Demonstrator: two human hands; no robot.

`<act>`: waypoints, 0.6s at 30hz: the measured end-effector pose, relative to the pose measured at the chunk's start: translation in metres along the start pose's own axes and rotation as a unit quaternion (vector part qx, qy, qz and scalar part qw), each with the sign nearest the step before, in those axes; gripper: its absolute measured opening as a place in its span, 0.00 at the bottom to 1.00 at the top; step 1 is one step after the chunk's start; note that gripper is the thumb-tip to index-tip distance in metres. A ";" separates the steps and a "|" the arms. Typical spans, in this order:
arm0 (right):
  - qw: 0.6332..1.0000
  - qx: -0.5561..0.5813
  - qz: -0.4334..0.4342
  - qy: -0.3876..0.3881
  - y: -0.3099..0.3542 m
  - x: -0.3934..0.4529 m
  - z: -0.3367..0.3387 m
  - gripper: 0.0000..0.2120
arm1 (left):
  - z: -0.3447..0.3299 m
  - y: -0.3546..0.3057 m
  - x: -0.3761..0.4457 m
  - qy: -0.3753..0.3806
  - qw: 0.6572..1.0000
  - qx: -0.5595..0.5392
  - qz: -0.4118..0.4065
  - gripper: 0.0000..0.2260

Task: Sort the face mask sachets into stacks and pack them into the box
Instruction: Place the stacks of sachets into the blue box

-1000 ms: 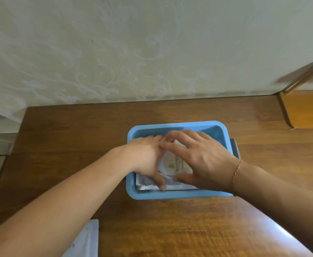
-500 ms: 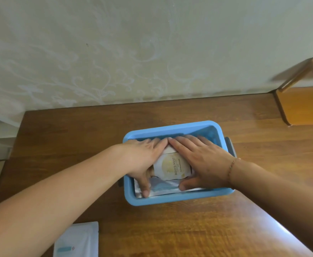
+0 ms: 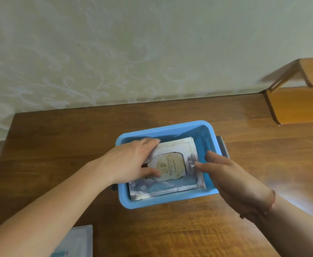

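The stack of flat foil face mask sachets (image 3: 167, 168) lies inside the blue rectangular plastic box (image 3: 166, 202), which sits on the brown wooden bench (image 3: 59, 138) near the wall; the top sachet, pale with a cream label, lies face up. The left hand (image 3: 131, 160) rests on the left part of the stack, fingers laid straight along its far edge and thumb pressed on the label; it holds nothing. The right hand (image 3: 224, 175) is at the stack's right edge, fingers extended and relaxed, fingertips touching or just off the sachet, though blur makes contact hard to judge. The step in hand appears to be seating and squaring the stack; doing it well likely means pressing evenly with flat fingers, nudging the right edge inward so the sachets align, and keeping the slippery foil from fanning out against the box walls. Another pale blue and white sachet (image 3: 76, 242) lies on the bench at the near left edge, so packing is probably not finished
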State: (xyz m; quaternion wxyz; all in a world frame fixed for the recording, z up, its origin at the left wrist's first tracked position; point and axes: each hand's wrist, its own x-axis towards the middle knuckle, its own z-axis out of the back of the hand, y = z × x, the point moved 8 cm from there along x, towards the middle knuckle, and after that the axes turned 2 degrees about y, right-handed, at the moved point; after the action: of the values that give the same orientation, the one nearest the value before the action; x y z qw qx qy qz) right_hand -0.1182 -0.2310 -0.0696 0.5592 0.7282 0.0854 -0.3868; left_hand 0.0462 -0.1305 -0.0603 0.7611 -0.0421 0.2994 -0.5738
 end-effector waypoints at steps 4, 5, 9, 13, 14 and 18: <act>0.997 0.017 -0.069 -0.002 -0.006 0.016 -0.005 0.06 | -0.003 0.002 0.003 -0.002 1.000 -0.022 0.001 0.31; 0.997 0.018 -0.077 0.007 -0.007 0.018 -0.009 0.09 | -0.004 0.003 0.003 0.000 1.000 -0.025 0.004 0.31; 0.994 0.039 -0.102 0.008 -0.005 0.025 -0.008 0.10 | -0.004 0.002 0.006 -0.010 0.999 -0.031 0.021 0.33; 0.990 0.020 -0.133 -0.038 -0.012 0.046 -0.003 0.22 | -0.005 -0.001 0.015 0.001 0.999 -0.013 0.042 0.31; 0.989 0.036 -0.139 -0.035 -0.015 0.048 -0.005 0.25 | -0.005 -0.001 0.017 0.007 0.999 -0.015 0.047 0.29; 0.984 0.092 -0.155 0.017 -0.027 0.054 -0.012 0.31 | -0.011 -0.001 0.022 0.035 0.998 -0.030 0.047 0.26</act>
State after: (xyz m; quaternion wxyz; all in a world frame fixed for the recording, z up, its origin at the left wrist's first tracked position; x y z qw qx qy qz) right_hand -0.0906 -0.2279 -0.1244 0.4218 0.7609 0.1706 -0.4626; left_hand 0.0434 -0.1472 -0.0780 0.7749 -0.0311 0.3447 -0.5289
